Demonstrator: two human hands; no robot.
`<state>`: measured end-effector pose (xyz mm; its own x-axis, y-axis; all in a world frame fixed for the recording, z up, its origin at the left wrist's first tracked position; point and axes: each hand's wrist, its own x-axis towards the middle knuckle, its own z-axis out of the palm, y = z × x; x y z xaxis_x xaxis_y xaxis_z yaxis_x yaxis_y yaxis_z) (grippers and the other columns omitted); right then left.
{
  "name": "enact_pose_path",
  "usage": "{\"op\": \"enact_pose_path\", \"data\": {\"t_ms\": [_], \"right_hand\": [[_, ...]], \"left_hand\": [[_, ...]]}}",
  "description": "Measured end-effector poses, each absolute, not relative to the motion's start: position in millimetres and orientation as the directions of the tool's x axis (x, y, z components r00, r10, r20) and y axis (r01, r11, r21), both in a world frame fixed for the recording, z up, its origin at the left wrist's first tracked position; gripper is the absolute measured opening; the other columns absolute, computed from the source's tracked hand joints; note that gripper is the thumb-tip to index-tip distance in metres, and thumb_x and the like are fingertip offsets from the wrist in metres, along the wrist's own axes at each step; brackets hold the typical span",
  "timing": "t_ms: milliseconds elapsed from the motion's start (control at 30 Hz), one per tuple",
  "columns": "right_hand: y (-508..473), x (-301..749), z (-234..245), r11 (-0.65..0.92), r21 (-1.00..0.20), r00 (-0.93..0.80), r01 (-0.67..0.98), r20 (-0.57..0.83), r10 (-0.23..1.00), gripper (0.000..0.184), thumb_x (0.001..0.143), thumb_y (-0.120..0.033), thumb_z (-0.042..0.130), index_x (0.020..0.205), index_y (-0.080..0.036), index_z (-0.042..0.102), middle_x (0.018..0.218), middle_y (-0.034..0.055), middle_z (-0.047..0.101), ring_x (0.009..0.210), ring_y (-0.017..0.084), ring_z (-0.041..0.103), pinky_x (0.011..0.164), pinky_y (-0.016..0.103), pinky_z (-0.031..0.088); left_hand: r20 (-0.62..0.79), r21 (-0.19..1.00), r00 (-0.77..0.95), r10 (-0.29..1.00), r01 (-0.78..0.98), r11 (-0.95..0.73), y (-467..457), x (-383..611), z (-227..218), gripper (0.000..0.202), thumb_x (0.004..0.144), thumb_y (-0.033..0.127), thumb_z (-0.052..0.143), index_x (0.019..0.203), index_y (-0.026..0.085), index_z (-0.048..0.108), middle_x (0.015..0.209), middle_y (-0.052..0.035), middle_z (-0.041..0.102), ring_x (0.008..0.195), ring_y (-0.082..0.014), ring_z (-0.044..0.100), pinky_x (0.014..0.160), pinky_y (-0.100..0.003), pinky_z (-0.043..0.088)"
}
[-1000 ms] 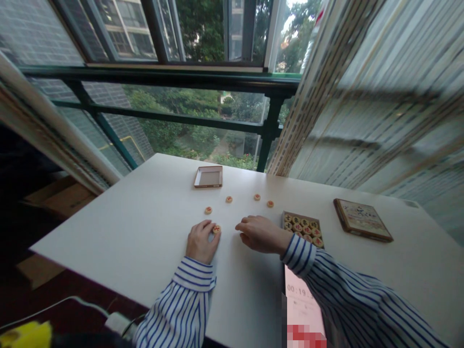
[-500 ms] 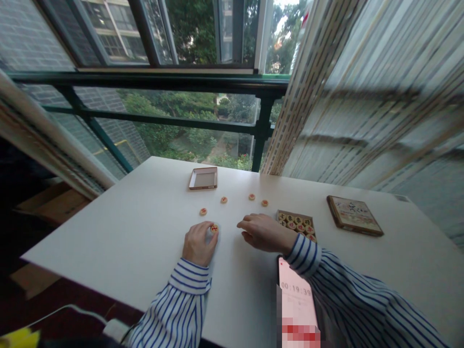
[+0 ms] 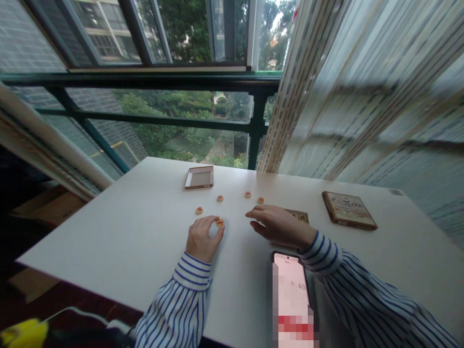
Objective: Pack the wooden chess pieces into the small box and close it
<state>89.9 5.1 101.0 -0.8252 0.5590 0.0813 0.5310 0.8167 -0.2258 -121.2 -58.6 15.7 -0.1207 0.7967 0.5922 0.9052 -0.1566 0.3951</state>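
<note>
Between the thumb and index finger of my left hand [image 3: 203, 239] is a round Chinese chess piece [image 3: 220, 223] with a red character, at the near middle of the table. My right hand [image 3: 279, 225] hovers palm down, thumb and fingers apart, with nothing visible in it. It covers most of the box of chess pieces [image 3: 303, 216], so only the far right corner shows. Beyond my hands lie loose red-marked pieces: one on the left [image 3: 199, 210], another farther back [image 3: 220, 198], and two toward the right, one [image 3: 248, 195] beside the other [image 3: 261, 200].
A shallow box tray [image 3: 199, 178] lies at the table's far side. The printed box lid [image 3: 348, 210] rests on the right. Below my right wrist is a phone [image 3: 290, 275] showing a timer. A window railing and a curtain [image 3: 286, 96] border the white table [image 3: 108, 232].
My right hand has moved right and now hides most of the box of pieces. My left hand has shifted slightly right with its chess piece. The view has turned a little.
</note>
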Motion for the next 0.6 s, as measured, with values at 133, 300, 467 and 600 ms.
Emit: {"op": "enact_pose_path", "data": {"t_ms": [133,300,467,600], "right_hand": [[8,101,104,0.804,-0.231,-0.805,0.548,0.116,0.582,0.026,0.084,-0.02,0.043,0.105,-0.016,0.058,0.094,0.0093,0.062,0.087,0.017,0.057,0.074,0.028,0.04],[12,115,103,0.785,-0.226,-0.771,0.577,0.168,0.615,0.026,0.084,-0.021,0.043,0.105,-0.016,0.058,0.096,0.009,0.062,0.082,0.016,0.057,0.071,0.026,0.041],[16,129,102,0.756,-0.262,-0.74,0.6,0.179,0.649,0.027,0.083,-0.021,0.044,0.106,-0.017,0.058,0.097,0.0082,0.063,0.08,0.015,0.058,0.071,0.026,0.042],[18,138,103,0.735,-0.279,-0.718,0.618,0.18,0.672,0.029,0.083,-0.02,0.044,0.108,-0.017,0.058,0.096,0.0077,0.064,0.081,0.015,0.058,0.071,0.026,0.042]], "left_hand": [[0.594,0.407,-0.107,0.797,0.895,-0.184,-53,-113,20,0.019,0.074,0.029,0.057,0.088,0.017,0.06,0.087,-0.0056,0.067,0.084,-0.0205,0.06,0.079,-0.036,0.045],[0.58,0.433,-0.101,0.808,0.879,-0.2,-46,-100,26,0.02,0.073,0.029,0.057,0.088,0.016,0.06,0.086,-0.0056,0.067,0.083,-0.0202,0.06,0.078,-0.036,0.045],[0.582,0.438,-0.078,0.809,0.868,-0.232,-38,-90,31,0.021,0.072,0.029,0.059,0.09,0.016,0.061,0.086,-0.0057,0.067,0.082,-0.0203,0.06,0.078,-0.036,0.045],[0.587,0.434,-0.046,0.809,0.861,-0.266,-33,-82,35,0.022,0.072,0.029,0.059,0.091,0.017,0.061,0.087,-0.0055,0.067,0.082,-0.0203,0.059,0.077,-0.035,0.045]]}}
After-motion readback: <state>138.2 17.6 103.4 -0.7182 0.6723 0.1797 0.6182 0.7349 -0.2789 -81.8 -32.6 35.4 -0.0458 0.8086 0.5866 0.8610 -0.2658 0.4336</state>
